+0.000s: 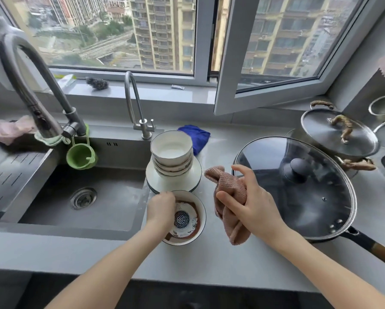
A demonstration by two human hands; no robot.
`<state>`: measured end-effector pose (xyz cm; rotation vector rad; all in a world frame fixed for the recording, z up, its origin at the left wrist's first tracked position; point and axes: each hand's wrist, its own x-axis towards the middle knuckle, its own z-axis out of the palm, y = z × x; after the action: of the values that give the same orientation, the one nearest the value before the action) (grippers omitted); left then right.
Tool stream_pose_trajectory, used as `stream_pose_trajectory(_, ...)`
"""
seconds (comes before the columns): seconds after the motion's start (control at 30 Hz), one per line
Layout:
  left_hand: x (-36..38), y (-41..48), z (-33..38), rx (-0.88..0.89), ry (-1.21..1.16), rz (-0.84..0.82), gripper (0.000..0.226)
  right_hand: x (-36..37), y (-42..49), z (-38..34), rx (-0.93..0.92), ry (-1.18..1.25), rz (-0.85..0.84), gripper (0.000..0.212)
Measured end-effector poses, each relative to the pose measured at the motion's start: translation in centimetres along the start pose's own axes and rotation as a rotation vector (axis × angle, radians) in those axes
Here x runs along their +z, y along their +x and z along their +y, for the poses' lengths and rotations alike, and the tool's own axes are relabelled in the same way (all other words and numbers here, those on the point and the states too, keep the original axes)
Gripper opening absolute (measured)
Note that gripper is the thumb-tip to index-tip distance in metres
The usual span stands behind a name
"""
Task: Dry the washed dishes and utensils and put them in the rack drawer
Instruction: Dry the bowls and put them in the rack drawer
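A white bowl point(190, 221) with a brown inner band and a blue emblem stands on the counter just right of the sink. My left hand point(161, 209) grips its near-left rim, fingers curled over the edge. My right hand point(251, 204) holds a crumpled brown cloth point(228, 197) above the counter, to the right of the bowl. Behind the bowl, a stack of white bowls point(171, 152) sits on stacked white plates point(195, 177).
The grey sink point(86, 197) lies at left with two taps point(140, 108) and a green hanging cup point(81, 156). A blue cloth point(197, 137) lies behind the stack. A glass-lidded pan point(298, 188) and a steel pot point(338, 132) fill the right counter.
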<state>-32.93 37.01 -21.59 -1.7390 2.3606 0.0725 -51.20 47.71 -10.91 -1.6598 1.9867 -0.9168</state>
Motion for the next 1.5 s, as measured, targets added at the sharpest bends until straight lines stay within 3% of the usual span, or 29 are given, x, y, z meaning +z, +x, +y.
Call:
stream_pose_trajectory(0.37,-0.9,-0.9,-1.7,0.304,-0.147,0.09,0.026,0.2,-0.6,-0.6,-0.018,0.007,0.046,0.069)
stream_pose_trajectory(0.47,-0.9,-1.8,-1.8,0.446,-0.126,0.148,0.057,0.9,-0.7,-0.6,-0.053,0.006,0.068,0.062)
stream_pose_trajectory(0.53,-1.3,-2.2,-1.9,0.417,-0.245,0.208,0.065,1.5,-0.8,-0.5,-0.054,0.003,0.09,0.055)
stream_pose_trajectory(0.57,-1.8,-2.8,-1.8,0.397,-0.348,0.223,0.06,1.7,-0.8,-0.4,-0.052,0.016,0.099,0.048)
stream_pose_trajectory(0.63,-2.5,-3.2,-1.7,0.16,-0.689,0.263,0.039,2.4,-0.7,-0.4,-0.057,0.102,0.109,0.031)
stream_pose_trajectory(0.7,-3.1,-3.6,-1.7,-0.087,-1.038,0.174,0.026,3.6,-0.7,-0.8,-0.089,0.203,0.091,0.028)
stream_pose_trajectory(0.8,-5.0,-4.5,-1.5,-0.114,-1.541,-0.008,0.008,6.9,-0.6,-0.6,-0.28,-0.035,0.015,0.037)
stream_pose_trajectory(0.87,-6.1,-4.8,-1.5,-0.058,-1.544,0.009,0.018,8.9,-0.4,-0.6,-0.373,-0.29,-0.012,0.032)
stream_pose_trajectory(0.97,-7.1,-4.8,-1.5,-0.072,-1.434,0.094,0.024,9.8,0.4,-2.7,-0.384,-0.431,-0.042,0.037)
stream_pose_trajectory(1.1,-7.4,-4.6,-2.7,-0.114,-1.307,0.091,0.031,9.0,1.4,-3.7,-0.41,-0.174,-0.413,0.057)
stream_pose_trajectory(1.17,-7.6,-4.8,-3.4,-0.113,-1.312,-0.008,0.031,7.8,1.8,-3.2,-0.518,-0.166,-0.502,0.05)
stream_pose_trajectory(1.27,-7.3,-5.6,-3.7,-0.046,-1.306,-0.14,0.032,6.7,2.4,-2.4,-0.806,-0.529,-0.37,0.012)
stream_pose_trajectory(1.37,-7.5,-6.1,-3.3,-0.011,-1.3,-0.222,0.033,7.5,3.0,-2.3,-0.88,-0.604,-0.095,0.008)
stream_pose_trajectory(1.43,-8.0,-6.1,-3.0,-0.014,-1.351,-0.201,0.033,8.2,2.9,-2.7,-0.774,-0.451,0.089,0.021)
stream_pose_trajectory(1.5,-8.7,-5.9,-2.8,-0.018,-1.383,-0.138,0.034,9.1,2.8,-3.1,-0.547,-0.283,0.187,0.019)
